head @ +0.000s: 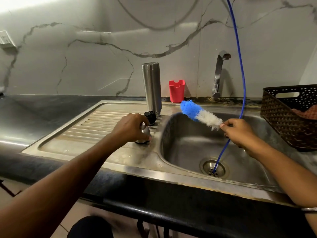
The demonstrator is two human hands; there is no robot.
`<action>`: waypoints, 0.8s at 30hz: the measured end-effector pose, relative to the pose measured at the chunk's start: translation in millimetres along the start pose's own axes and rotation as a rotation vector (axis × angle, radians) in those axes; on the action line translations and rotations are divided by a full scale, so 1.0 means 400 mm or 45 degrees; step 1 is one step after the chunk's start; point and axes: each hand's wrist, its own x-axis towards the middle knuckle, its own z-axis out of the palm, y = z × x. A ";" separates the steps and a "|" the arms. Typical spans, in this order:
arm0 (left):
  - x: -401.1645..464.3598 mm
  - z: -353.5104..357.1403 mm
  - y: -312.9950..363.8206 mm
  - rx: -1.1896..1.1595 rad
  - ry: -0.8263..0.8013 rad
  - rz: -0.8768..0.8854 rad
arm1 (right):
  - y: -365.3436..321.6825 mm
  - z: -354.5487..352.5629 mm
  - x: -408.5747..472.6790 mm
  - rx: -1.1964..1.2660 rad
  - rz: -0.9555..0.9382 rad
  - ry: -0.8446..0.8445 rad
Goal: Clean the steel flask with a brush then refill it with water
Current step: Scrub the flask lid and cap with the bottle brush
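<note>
The tall steel flask stands upright at the back of the steel drainboard, beside a black stopper. My left hand grips a small steel cup-shaped lid that sits on the drainboard just in front of the stopper. My right hand holds a bottle brush with blue and white bristles above the sink basin; its bristle end points up and left toward the flask. The brush handle is hidden in my hand.
A thin blue hose hangs from above, passes by my right hand and ends at the drain. The tap stands behind the basin. A red holder sits beside the flask. A dark woven basket occupies the right counter.
</note>
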 end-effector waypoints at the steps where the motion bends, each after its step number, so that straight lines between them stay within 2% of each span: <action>1: 0.005 0.009 0.017 -0.013 0.074 0.046 | 0.004 0.000 0.003 0.007 -0.002 0.021; 3: 0.023 0.036 0.067 -0.154 0.225 0.164 | 0.010 -0.001 0.014 0.045 0.004 0.096; 6: 0.070 0.074 0.181 -0.790 0.341 0.189 | 0.013 -0.011 0.026 0.085 -0.009 0.210; 8: 0.119 0.084 0.266 -1.341 0.230 0.067 | 0.018 -0.023 0.028 0.129 -0.037 0.269; 10: 0.182 0.109 0.320 -1.812 0.162 -0.154 | 0.029 -0.037 0.028 0.164 -0.032 0.290; 13: 0.266 0.209 0.353 -2.280 0.196 -0.481 | 0.058 -0.063 0.029 0.134 0.035 0.220; 16: 0.313 0.291 0.361 -2.309 0.211 -0.635 | 0.081 -0.091 0.033 0.085 0.065 0.082; 21: 0.358 0.275 0.318 -2.251 0.406 -0.567 | 0.086 -0.130 0.031 0.079 0.040 -0.121; 24: 0.349 0.280 0.296 -2.111 0.387 -0.580 | 0.086 -0.147 0.019 0.054 -0.014 -0.200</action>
